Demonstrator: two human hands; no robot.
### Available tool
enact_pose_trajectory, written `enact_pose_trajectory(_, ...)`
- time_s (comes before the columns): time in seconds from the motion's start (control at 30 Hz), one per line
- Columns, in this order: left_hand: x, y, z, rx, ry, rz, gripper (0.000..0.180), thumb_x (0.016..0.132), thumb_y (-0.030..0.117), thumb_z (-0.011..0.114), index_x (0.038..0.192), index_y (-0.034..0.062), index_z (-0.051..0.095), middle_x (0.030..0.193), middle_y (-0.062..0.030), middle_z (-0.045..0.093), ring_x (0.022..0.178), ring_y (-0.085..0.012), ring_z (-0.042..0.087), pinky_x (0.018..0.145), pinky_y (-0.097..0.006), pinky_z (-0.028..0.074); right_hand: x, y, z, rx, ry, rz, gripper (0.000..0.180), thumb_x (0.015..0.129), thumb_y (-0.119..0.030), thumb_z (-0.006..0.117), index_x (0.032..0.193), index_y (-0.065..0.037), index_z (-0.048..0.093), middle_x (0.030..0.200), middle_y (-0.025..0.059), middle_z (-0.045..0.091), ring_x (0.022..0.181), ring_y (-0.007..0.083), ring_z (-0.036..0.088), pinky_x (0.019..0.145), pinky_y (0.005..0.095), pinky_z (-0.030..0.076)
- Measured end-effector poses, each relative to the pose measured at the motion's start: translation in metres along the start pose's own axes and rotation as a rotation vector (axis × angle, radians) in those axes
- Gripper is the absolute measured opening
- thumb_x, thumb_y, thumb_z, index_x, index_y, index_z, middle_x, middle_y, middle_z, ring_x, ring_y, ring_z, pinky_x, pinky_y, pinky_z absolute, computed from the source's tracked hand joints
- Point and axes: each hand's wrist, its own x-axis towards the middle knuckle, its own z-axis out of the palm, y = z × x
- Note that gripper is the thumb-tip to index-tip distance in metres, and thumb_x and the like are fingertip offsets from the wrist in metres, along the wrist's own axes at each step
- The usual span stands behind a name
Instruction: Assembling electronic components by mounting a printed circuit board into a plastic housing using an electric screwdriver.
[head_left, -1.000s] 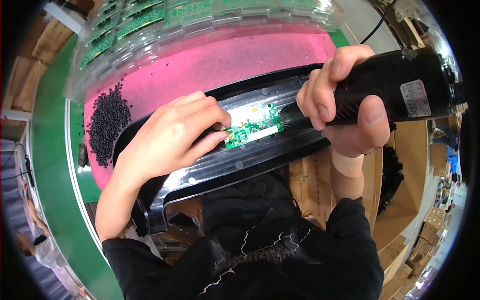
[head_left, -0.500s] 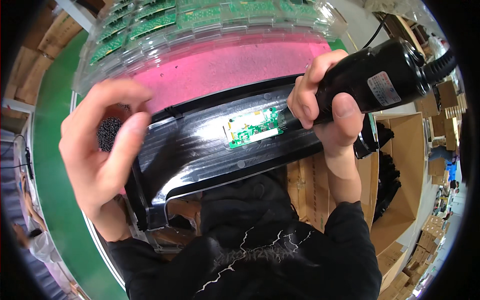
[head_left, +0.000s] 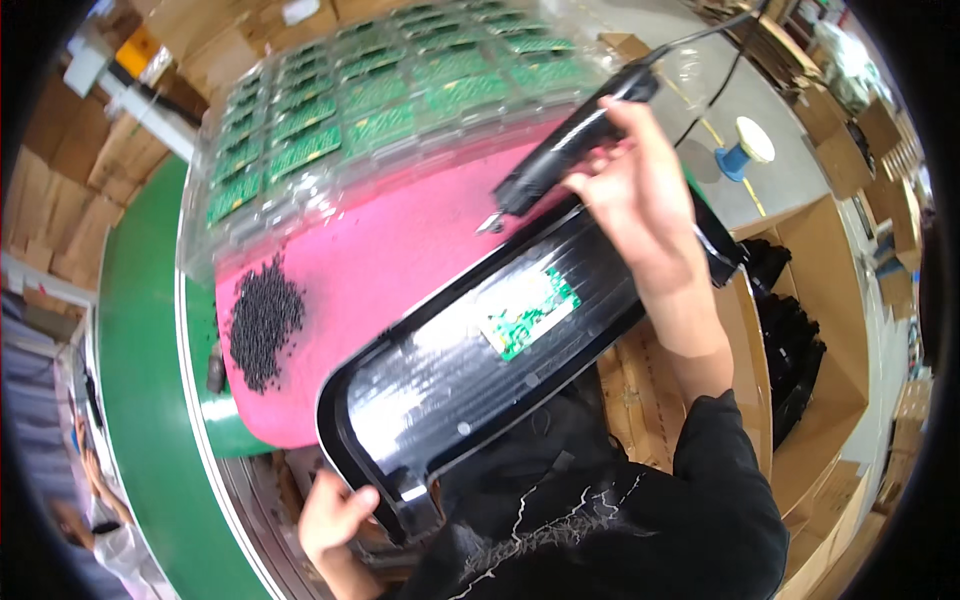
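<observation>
A long glossy black plastic housing (head_left: 480,370) lies tilted across the pink mat (head_left: 400,260), with a small green circuit board (head_left: 527,315) set in its middle. My left hand (head_left: 335,520) grips the housing's near left end from below. My right hand (head_left: 630,190) holds a black electric screwdriver (head_left: 560,150) above the mat, its tip pointing down-left, just past the housing's far edge. A cord runs from the tool toward the upper right.
A heap of small black screws (head_left: 263,320) sits on the mat's left part. Clear trays of green circuit boards (head_left: 380,110) lie behind it. A green conveyor belt (head_left: 150,400) runs along the left. Cardboard boxes (head_left: 820,330) and a blue spool (head_left: 745,150) stand at the right.
My left hand dropped from the screw heap to the housing's near left end. The housing swung to a steeper tilt. My right hand lifted the screwdriver away from the board.
</observation>
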Motion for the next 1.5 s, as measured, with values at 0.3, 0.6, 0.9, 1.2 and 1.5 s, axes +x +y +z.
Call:
enact_pose_trajectory(0.3, 0.040, -0.237, 0.005, -0.044, 1.432, 0.437, 0.079, 0.085, 0.057, 0.053, 0.132, -0.0054, 0.047, 0.127, -0.0266, 0.054, 0.120, -0.0299, 0.050, 0.104, -0.041, 0.035, -0.042, -0.032, -0.008, -0.421, -0.060, -0.343, 0.056, 0.086, -0.003, 0.069, 0.133, 0.000, 0.038, 0.116, 0.0067, 0.046, 0.094, 0.0124, 0.055, 0.079, 0.0299, 0.052)
enact_pose_trajectory(0.6, -0.022, -0.049, -0.052, 0.655, 1.684, 0.999, 0.060, 0.095, 0.051, 0.054, 0.132, 0.0041, 0.046, 0.115, -0.0152, 0.058, 0.093, -0.0312, 0.062, 0.079, -0.050, 0.051, -0.017, -0.183, -0.249, -1.544, 0.742, -0.942, 0.057, 0.077, -0.016, 0.074, 0.124, -0.001, 0.045, 0.120, 0.0174, 0.048, 0.110, 0.0268, 0.050, 0.091, 0.0389, 0.047)
enact_pose_trajectory(0.9, -0.025, 0.028, -0.049, -1.087, 1.248, 0.963, 0.022, 0.070, 0.013, 0.073, 0.089, 0.0074, 0.063, 0.091, -0.0145, 0.064, 0.094, -0.0335, 0.064, 0.082, -0.048, 0.058, -0.119, -0.126, -0.451, -1.816, 1.285, 0.731, 0.083, 0.082, -0.049, 0.067, 0.143, 0.001, 0.039, 0.149, 0.0207, 0.038, 0.138, 0.0377, 0.036, 0.107, 0.0511, 0.038)
enact_pose_trajectory(1.2, 0.077, 0.208, 0.264, -1.035, 0.808, 0.969, 0.037, 0.076, 0.019, 0.073, 0.108, 0.0039, 0.060, 0.097, -0.0173, 0.063, 0.096, -0.0319, 0.063, 0.085, -0.041, 0.055, -0.113, -0.132, -0.482, -1.836, 1.151, 1.016, 0.068, 0.085, -0.045, 0.064, 0.141, -0.008, 0.049, 0.151, 0.0137, 0.037, 0.141, 0.0344, 0.032, 0.109, 0.0482, 0.036)
enact_pose_trajectory(1.5, -0.008, -0.042, -0.143, -0.884, 0.299, 0.868, 0.045, 0.085, 0.026, 0.071, 0.121, 0.0029, 0.056, 0.104, -0.0178, 0.062, 0.101, -0.0306, 0.062, 0.089, -0.040, 0.052, -0.255, -0.163, -0.489, -1.736, 1.619, 1.057, 0.077, 0.080, -0.028, 0.072, 0.147, -0.011, 0.039, 0.150, 0.0100, 0.037, 0.138, 0.0274, 0.040, 0.108, 0.0401, 0.037)
